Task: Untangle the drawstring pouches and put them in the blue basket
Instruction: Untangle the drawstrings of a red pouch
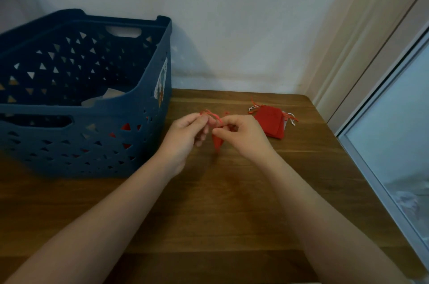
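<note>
Basket [130,107] left; spare pouches [270,123] right.

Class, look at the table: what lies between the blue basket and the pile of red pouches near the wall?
In the head view, both hands, left and right, pinching one red pouch, lie between blue basket and pile.

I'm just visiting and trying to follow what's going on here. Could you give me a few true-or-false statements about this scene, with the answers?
1. Both hands hold a red pouch by its strings. True.
2. The blue basket stands to the person's right. False: it stands to the left.
3. More red pouches lie on the wooden table. True.
4. The left hand rests flat on the table. False: it pinches the drawstring, as does the right hand.
</note>
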`<action>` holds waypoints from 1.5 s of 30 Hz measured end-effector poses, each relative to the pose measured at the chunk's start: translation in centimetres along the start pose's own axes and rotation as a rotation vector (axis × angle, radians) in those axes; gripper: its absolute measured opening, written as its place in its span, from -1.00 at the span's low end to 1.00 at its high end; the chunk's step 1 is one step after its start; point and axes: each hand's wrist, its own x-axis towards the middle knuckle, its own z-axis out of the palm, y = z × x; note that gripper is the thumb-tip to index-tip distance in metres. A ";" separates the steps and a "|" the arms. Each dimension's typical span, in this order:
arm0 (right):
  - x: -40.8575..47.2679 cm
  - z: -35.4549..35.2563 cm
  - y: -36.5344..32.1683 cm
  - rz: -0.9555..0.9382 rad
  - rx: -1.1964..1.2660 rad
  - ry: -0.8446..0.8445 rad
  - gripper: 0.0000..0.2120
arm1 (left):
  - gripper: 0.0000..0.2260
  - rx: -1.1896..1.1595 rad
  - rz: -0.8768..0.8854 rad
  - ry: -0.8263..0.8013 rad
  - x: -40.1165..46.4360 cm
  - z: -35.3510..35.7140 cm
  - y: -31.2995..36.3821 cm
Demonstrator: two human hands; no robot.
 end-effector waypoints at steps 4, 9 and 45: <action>-0.1 0.2 0.2 -0.049 -0.065 0.013 -0.92 | -0.78 -0.149 -0.021 -0.107 -0.2 0.0 0.2; -0.1 0.2 0.5 -0.004 0.086 0.074 -0.81 | -0.74 -0.075 -0.058 -0.087 0.0 -0.3 0.2; 0.0 2.1 0.9 0.179 0.433 0.235 -0.73 | -0.82 -0.469 -0.380 -0.334 0.8 -0.1 -1.4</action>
